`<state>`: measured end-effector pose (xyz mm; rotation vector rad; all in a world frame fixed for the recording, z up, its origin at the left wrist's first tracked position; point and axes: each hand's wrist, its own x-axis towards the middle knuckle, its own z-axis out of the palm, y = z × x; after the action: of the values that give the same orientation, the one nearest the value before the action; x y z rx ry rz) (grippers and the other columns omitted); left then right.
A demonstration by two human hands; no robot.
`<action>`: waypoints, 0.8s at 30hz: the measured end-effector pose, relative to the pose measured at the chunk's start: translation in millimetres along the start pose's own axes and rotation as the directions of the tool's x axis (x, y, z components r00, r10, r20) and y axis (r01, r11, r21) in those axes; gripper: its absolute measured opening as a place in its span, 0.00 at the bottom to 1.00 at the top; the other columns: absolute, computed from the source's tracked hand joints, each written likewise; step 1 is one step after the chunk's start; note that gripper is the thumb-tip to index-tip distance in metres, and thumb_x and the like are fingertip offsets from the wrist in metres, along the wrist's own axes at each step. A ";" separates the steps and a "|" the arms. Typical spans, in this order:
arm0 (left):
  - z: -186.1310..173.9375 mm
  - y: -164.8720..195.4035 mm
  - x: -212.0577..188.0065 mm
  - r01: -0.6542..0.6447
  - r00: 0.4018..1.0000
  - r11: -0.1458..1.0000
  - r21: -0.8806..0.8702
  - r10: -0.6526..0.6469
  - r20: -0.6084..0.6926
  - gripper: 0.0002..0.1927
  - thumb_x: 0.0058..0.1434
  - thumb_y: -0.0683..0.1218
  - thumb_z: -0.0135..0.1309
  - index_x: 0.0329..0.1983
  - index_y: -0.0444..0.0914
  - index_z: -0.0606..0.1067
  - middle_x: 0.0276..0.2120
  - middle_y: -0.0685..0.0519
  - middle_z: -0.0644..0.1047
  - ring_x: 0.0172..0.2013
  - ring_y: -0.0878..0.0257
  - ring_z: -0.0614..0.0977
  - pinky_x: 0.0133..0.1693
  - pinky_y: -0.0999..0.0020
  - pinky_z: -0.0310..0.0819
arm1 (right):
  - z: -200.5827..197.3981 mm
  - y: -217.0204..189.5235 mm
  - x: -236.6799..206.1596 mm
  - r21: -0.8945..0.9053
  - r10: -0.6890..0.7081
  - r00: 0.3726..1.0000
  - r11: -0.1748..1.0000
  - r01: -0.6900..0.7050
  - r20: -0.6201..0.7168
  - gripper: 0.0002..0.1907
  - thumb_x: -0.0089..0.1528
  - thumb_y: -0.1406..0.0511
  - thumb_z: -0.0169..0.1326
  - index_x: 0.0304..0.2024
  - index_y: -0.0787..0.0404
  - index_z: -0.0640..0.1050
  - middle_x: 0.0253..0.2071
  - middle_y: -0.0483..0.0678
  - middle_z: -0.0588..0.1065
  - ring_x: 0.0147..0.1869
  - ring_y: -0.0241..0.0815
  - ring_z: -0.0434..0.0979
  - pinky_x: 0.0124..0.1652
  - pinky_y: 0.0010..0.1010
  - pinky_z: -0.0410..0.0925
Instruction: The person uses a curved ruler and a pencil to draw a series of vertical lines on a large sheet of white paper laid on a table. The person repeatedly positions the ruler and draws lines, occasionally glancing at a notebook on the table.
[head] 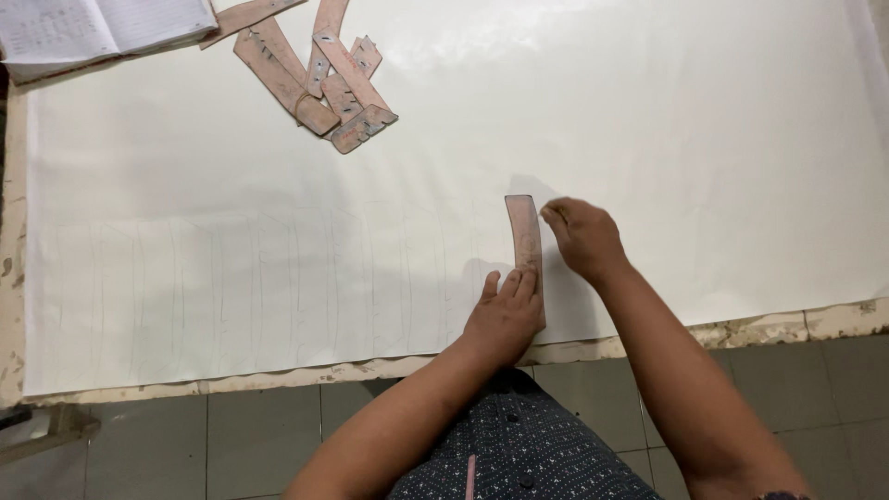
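Right of centre in the frame, we press our left hand [505, 315] flat, fingers together, on the lower end of a curved pinkish pattern ruler [525, 236] lying on the large white paper sheet [648, 111], while our right hand [583, 236], fingers pinched together at the ruler's upper right edge, may hold a pencil, though we cannot tell. Toward the upper left, a pile of similar pinkish templates [319, 79] lies on the paper, and an open notebook [93, 28] sits in the corner.
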<state>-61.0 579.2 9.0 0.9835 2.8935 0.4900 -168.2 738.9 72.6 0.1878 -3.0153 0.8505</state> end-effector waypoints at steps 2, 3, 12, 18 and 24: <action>-0.5 -2.6 1.5 -0.009 1.000 1.000 0.004 0.009 -0.009 0.31 0.64 0.45 0.44 0.69 0.25 0.63 0.68 0.39 0.63 0.68 0.51 0.64 0.67 0.45 0.47 | -0.5 4.2 -36.2 0.003 0.006 1.000 1.000 -0.006 0.016 0.15 0.68 0.58 0.52 0.45 0.63 0.82 0.41 0.55 0.82 0.44 0.53 0.82 0.44 0.40 0.73; -1.4 -4.9 2.1 -0.016 1.000 1.000 0.003 0.016 0.024 0.28 0.63 0.44 0.43 0.66 0.28 0.65 0.69 0.39 0.63 0.69 0.51 0.63 0.67 0.45 0.45 | -0.2 4.4 -55.4 0.004 0.038 0.998 0.999 -0.038 0.046 0.15 0.68 0.58 0.52 0.45 0.62 0.82 0.41 0.54 0.82 0.43 0.51 0.83 0.44 0.39 0.74; -15.0 -17.6 11.7 -0.025 0.997 0.997 -0.073 0.030 0.068 0.16 0.60 0.43 0.49 0.52 0.36 0.75 0.68 0.44 0.64 0.72 0.52 0.57 0.70 0.42 0.34 | 2.9 3.7 -170.6 0.079 0.160 0.984 0.983 -0.166 0.079 0.13 0.65 0.58 0.55 0.44 0.60 0.82 0.39 0.51 0.82 0.41 0.47 0.83 0.41 0.35 0.75; -38.7 -24.7 17.5 0.019 0.990 0.980 -0.198 0.010 0.143 0.09 0.57 0.40 0.55 0.41 0.42 0.80 0.65 0.52 0.68 0.71 0.58 0.61 0.71 0.42 0.38 | 10.9 0.3 -179.1 0.076 0.063 0.998 0.995 -0.063 0.004 0.12 0.66 0.59 0.55 0.43 0.61 0.82 0.38 0.51 0.82 0.42 0.48 0.82 0.41 0.36 0.74; -41.6 -24.8 17.7 0.044 0.990 0.982 -0.183 -0.018 0.142 0.09 0.58 0.40 0.54 0.39 0.43 0.81 0.62 0.55 0.69 0.69 0.60 0.64 0.69 0.42 0.41 | 23.5 -9.8 -187.6 0.127 -0.058 0.996 0.991 0.049 0.065 0.11 0.65 0.60 0.55 0.41 0.62 0.80 0.36 0.52 0.81 0.41 0.47 0.82 0.40 0.37 0.74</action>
<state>-95.7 559.6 41.7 0.9048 2.6774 0.6482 19.9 739.8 51.0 0.3036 -3.0048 1.0510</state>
